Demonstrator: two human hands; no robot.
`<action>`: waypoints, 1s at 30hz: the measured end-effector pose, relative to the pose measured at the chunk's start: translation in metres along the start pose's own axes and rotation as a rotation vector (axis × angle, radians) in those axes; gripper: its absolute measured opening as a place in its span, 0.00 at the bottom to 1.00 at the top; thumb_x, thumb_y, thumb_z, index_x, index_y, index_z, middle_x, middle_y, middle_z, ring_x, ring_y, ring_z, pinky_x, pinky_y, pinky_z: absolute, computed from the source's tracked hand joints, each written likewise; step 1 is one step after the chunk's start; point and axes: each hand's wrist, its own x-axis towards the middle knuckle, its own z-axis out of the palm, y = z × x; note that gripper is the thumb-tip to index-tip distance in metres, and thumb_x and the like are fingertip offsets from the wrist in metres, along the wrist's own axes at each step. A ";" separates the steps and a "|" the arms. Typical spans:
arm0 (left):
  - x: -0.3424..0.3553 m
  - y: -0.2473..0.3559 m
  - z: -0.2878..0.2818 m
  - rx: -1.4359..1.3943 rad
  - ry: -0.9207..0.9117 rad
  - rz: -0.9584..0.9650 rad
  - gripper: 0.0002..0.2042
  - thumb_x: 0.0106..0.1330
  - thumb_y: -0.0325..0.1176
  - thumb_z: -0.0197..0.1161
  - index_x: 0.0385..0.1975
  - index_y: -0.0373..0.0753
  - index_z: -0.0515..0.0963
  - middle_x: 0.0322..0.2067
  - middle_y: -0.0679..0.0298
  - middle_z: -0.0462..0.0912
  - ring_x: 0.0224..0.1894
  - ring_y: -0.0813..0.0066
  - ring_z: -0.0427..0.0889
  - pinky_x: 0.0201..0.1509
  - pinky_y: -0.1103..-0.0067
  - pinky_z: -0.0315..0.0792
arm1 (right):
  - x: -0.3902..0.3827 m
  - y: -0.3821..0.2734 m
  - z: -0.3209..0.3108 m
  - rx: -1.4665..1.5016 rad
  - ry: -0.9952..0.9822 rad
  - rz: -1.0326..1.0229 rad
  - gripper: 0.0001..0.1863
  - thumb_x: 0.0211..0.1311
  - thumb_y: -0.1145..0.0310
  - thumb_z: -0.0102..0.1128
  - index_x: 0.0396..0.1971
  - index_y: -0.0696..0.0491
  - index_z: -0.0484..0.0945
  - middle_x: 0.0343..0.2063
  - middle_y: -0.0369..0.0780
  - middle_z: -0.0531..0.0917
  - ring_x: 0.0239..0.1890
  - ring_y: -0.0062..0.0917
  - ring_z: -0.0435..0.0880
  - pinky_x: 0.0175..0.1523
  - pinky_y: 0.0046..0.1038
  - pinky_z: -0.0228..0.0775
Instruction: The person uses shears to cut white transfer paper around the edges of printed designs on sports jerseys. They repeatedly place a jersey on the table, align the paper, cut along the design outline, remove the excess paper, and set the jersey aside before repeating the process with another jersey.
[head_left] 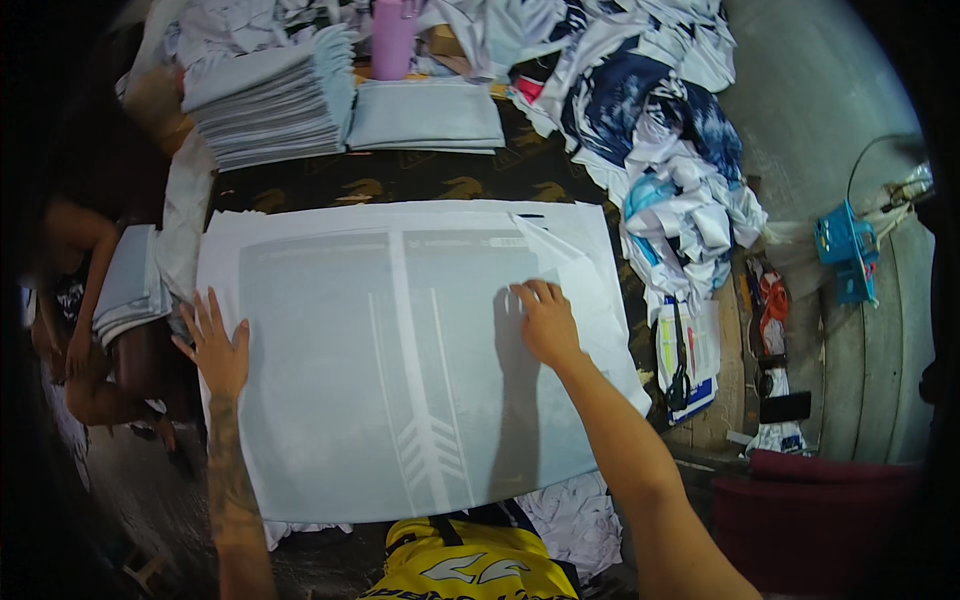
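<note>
A large pale grey sheet (pixel 320 400) with white stripes and chevrons lies flat in front of me, over white sheets (pixel 600 240) that show around its edges. At its left edge my left hand (pixel 217 345) rests open, fingers spread wide. Over its right part is my right hand (pixel 545 318), with its fingers loosely bent and apart and nothing visible in them. Its shadow falls on the grey sheet to the left. Just beyond the right hand, a corner of thin white sheet (pixel 552 240) is folded over at the upper right.
Behind the sheets stand a tall stack of folded grey pieces (pixel 275 105), a lower stack (pixel 425 115) and a pink bottle (pixel 392 40). White and navy cloth (pixel 625 100) is heaped at the far right. Scissors (pixel 679 365) lie on papers at right. Another person's arm (pixel 95 250) is at left.
</note>
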 end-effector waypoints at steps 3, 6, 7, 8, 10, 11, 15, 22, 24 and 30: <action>-0.037 0.078 -0.029 -0.364 0.043 0.106 0.39 0.71 0.45 0.66 0.81 0.47 0.59 0.82 0.52 0.54 0.84 0.44 0.47 0.82 0.41 0.40 | 0.037 0.032 0.002 0.012 -0.153 0.168 0.33 0.57 0.80 0.63 0.66 0.48 0.77 0.66 0.45 0.76 0.69 0.48 0.73 0.71 0.49 0.69; -0.064 0.169 -0.040 -0.556 -0.057 0.371 0.33 0.67 0.36 0.70 0.74 0.43 0.70 0.76 0.52 0.63 0.77 0.49 0.60 0.79 0.51 0.52 | 0.080 0.062 -0.013 -0.236 -0.026 0.103 0.35 0.58 0.78 0.64 0.70 0.46 0.74 0.72 0.45 0.72 0.73 0.50 0.69 0.74 0.55 0.64; -0.063 0.195 -0.039 -0.573 -0.090 0.384 0.32 0.67 0.36 0.70 0.72 0.43 0.72 0.74 0.53 0.65 0.75 0.51 0.63 0.77 0.52 0.54 | 0.089 0.072 -0.021 -0.360 -0.019 0.089 0.36 0.59 0.77 0.64 0.71 0.45 0.73 0.74 0.45 0.70 0.75 0.51 0.67 0.75 0.57 0.62; -0.057 0.219 -0.038 -0.601 -0.020 0.463 0.30 0.67 0.35 0.70 0.71 0.43 0.73 0.71 0.54 0.68 0.73 0.53 0.66 0.75 0.53 0.56 | 0.096 0.082 -0.032 -0.287 0.054 0.071 0.38 0.59 0.76 0.65 0.73 0.44 0.72 0.77 0.46 0.67 0.76 0.50 0.65 0.74 0.59 0.62; -0.034 0.261 -0.036 -0.555 -0.138 0.475 0.27 0.68 0.35 0.69 0.68 0.44 0.75 0.67 0.55 0.70 0.70 0.55 0.68 0.72 0.54 0.59 | 0.089 0.095 -0.046 -0.259 0.211 -0.028 0.37 0.58 0.76 0.66 0.71 0.44 0.73 0.73 0.45 0.71 0.73 0.49 0.69 0.71 0.56 0.65; -0.018 0.281 -0.035 -0.559 -0.060 0.520 0.26 0.68 0.35 0.69 0.67 0.45 0.75 0.65 0.55 0.71 0.68 0.56 0.69 0.71 0.54 0.60 | 0.078 0.099 -0.048 -0.185 0.102 0.005 0.36 0.57 0.77 0.66 0.69 0.44 0.74 0.69 0.45 0.73 0.70 0.48 0.72 0.69 0.54 0.67; 0.042 0.355 -0.030 -0.424 -0.183 0.411 0.22 0.67 0.38 0.69 0.62 0.47 0.78 0.58 0.58 0.74 0.62 0.57 0.71 0.64 0.58 0.64 | 0.020 0.119 -0.039 -0.074 -0.175 -0.005 0.32 0.55 0.76 0.68 0.63 0.46 0.77 0.59 0.43 0.77 0.61 0.44 0.76 0.63 0.49 0.70; 0.035 0.461 -0.022 -0.456 -0.001 0.344 0.20 0.67 0.34 0.68 0.59 0.44 0.77 0.53 0.56 0.75 0.57 0.54 0.74 0.62 0.57 0.68 | -0.039 0.192 -0.085 0.149 0.032 -0.012 0.25 0.59 0.73 0.67 0.59 0.50 0.80 0.56 0.44 0.79 0.60 0.44 0.75 0.60 0.49 0.69; 0.029 0.481 -0.020 -0.365 -0.185 0.365 0.18 0.66 0.32 0.67 0.56 0.44 0.78 0.53 0.56 0.75 0.56 0.55 0.74 0.61 0.58 0.68 | -0.085 0.202 -0.101 0.217 -0.081 -0.011 0.21 0.61 0.73 0.67 0.55 0.51 0.82 0.53 0.45 0.80 0.58 0.45 0.76 0.59 0.48 0.69; 0.037 0.515 -0.024 -0.467 -0.008 0.374 0.13 0.70 0.35 0.64 0.53 0.45 0.80 0.50 0.58 0.75 0.57 0.58 0.74 0.61 0.59 0.67 | -0.165 0.238 -0.111 0.253 0.046 0.118 0.14 0.63 0.71 0.67 0.49 0.53 0.83 0.47 0.44 0.81 0.52 0.46 0.78 0.56 0.45 0.71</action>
